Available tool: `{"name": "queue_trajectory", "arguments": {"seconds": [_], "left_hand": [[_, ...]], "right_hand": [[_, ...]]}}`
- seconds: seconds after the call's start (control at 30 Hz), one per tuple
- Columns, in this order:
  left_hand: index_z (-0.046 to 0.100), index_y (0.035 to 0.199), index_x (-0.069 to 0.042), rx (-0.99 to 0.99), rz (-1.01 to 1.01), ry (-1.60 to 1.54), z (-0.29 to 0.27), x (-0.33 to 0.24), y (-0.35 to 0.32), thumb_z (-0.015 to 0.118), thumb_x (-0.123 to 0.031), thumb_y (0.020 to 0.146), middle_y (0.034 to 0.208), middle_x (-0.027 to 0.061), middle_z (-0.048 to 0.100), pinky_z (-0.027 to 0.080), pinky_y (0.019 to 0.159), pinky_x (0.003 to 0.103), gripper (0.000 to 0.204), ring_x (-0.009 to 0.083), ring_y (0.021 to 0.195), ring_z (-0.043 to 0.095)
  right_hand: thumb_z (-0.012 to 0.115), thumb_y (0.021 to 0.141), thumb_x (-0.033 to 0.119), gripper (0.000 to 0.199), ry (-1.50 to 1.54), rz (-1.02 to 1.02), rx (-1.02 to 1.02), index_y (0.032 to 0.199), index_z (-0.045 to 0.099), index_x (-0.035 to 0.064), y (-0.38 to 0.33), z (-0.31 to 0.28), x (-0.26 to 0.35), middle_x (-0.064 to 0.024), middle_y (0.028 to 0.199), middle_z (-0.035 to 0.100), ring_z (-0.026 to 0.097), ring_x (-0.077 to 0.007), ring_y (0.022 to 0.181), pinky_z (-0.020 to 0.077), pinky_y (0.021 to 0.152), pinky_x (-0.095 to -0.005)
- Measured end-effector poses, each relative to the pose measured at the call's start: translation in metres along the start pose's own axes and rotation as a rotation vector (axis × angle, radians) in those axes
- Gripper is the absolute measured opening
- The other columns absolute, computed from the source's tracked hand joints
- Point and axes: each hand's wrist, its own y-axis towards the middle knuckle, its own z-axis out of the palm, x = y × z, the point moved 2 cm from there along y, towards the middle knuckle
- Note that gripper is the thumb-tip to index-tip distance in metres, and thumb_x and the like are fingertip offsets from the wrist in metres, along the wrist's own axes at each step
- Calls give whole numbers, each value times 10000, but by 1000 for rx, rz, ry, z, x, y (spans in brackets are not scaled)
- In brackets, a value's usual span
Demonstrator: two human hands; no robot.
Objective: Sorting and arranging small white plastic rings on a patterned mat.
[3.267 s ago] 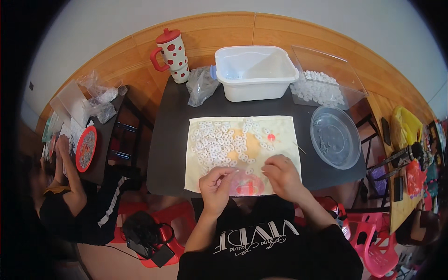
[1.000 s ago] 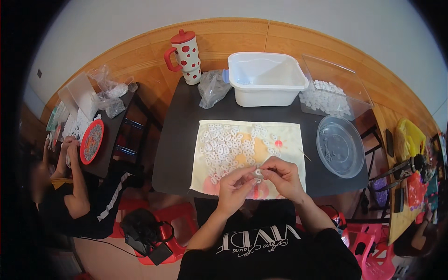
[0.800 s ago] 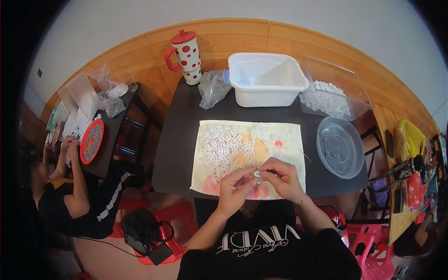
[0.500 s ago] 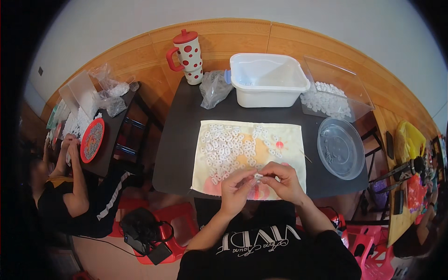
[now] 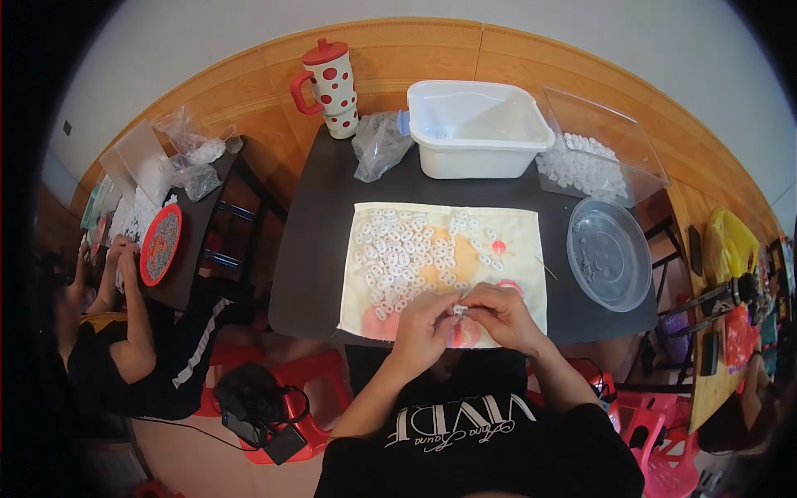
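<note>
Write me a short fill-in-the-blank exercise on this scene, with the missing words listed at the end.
1. The left hand and right hand hold a small ____ piece.
2. Loose pieces lie mostly on the ____ half of the cloth.
3. The bag lies between the bin and the spotted ____.
4. The round tub stands to the ____ of the cloth.

Missing words: white; left; mug; right.

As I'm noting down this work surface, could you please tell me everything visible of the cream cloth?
The cream cloth looks like fabric, roughly rectangular, printed with orange, pink and red patches. It lies spread flat on the dark table. Small white pieces cover mostly its left part; a thin stick crosses its right edge. The left hand and right hand hide part of it.
</note>
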Motion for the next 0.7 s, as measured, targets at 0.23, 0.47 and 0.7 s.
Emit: {"name": "queue_trajectory", "arguments": {"seconds": [0.23,0.47,0.7], "left_hand": [[614,1277,3,83,-200,-346,-2,13,-3,640,144,799,871,56,605,499,668,248,499,113,763,589],[605,1305,9,117,-264,-585,-2,7,-2,623,157,844,883,10,609,478,697,209,485,68,793,569],[624,1280,9,66,-298,-627,-1,4,-2,652,131,858,913,14,641,484,723,211,440,67,816,592]], "right_hand": [[631,864,-116,227,223,115,2,1065,696,-33,-1,0,-5,-78,951,673,640,-141,867,501,756,-254],[613,913,-92,178,412,285,32,1055,706,-40,-2,-2,-6,-54,939,677,637,-97,820,516,730,-229],[606,916,-95,177,389,218,-26,1057,697,-38,-4,1,-2,-55,937,668,626,-96,827,506,738,-229]]}}
